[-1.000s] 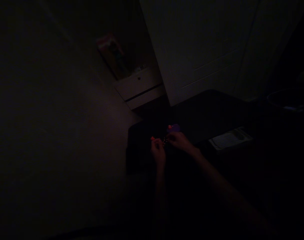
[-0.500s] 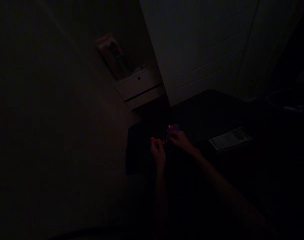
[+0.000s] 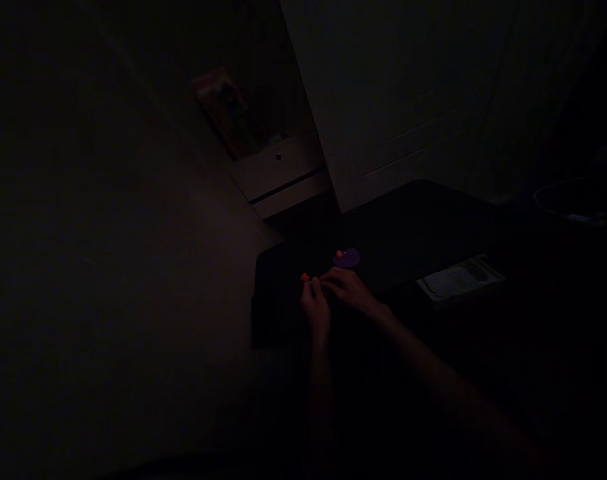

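Note:
The scene is very dark. My left hand is closed in a pinch, its fingertips beside a small orange-red piece; whether it touches that piece I cannot tell. My right hand reaches in from the right with its fingers pinched together. Its fingertips meet those of my left hand, and whatever lies between them is too small and dim to name. Just beyond my right hand, a flat purple oval piece lies on the black tabletop. On its left part sits another small orange-red piece.
Banknote-like paper lies at the table's right edge. A pale panelled door or cabinet front rises behind the table. To the left stand drawers with a colourful box or book on top. A thin cable is at far right.
My right hand has moved left and slightly down, from in front of the purple piece to my left fingertips. Small bright specks between the hands no longer show. My left hand stays put.

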`<action>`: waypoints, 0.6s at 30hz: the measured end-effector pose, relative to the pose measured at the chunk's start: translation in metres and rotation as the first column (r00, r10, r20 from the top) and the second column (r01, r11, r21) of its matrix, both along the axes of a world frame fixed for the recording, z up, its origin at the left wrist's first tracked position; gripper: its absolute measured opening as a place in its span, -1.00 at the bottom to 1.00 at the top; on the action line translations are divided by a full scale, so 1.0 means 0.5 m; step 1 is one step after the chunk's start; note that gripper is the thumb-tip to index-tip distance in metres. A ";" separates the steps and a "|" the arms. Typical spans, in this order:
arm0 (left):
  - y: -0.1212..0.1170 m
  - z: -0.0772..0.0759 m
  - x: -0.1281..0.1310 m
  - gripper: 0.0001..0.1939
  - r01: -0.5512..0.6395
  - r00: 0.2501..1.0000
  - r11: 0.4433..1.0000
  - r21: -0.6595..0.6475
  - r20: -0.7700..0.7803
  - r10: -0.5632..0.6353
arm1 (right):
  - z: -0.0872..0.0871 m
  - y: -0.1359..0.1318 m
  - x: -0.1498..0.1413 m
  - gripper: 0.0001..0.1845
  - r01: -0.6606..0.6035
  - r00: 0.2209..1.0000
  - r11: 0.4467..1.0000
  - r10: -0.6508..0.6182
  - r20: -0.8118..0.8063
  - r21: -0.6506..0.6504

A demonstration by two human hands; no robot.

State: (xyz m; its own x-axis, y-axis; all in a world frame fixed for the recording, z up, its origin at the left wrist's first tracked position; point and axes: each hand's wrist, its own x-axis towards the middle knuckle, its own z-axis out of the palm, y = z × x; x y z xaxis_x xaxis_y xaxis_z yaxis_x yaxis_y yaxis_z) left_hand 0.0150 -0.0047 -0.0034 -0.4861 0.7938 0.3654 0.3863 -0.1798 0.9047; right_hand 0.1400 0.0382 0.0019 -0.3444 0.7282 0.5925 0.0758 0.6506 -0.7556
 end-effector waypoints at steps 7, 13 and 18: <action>0.005 -0.009 -0.001 -0.57 0.011 0.996 1.000 -0.008 0.085 -0.010 | -0.009 0.007 0.002 -0.80 -0.001 0.999 1.000 0.001 0.040 0.000; 0.006 -0.012 0.000 -0.60 0.024 0.993 1.000 -0.007 0.116 -0.023 | -0.023 0.013 -0.003 -0.82 0.030 0.996 0.999 -0.028 0.086 -0.014; 0.002 -0.007 0.003 -0.60 0.043 0.993 0.999 -0.007 0.111 -0.042 | -0.029 0.013 -0.006 -0.84 0.048 0.992 0.999 -0.046 0.114 -0.021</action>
State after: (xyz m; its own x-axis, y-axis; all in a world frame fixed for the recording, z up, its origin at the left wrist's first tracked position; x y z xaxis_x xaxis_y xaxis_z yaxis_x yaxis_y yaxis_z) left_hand 0.0165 -0.0036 -0.0069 -0.4888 0.8180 0.3032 0.2757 -0.1849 0.9433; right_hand 0.1369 0.0448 -0.0127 -0.3736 0.7586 0.5338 0.1921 0.6263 -0.7555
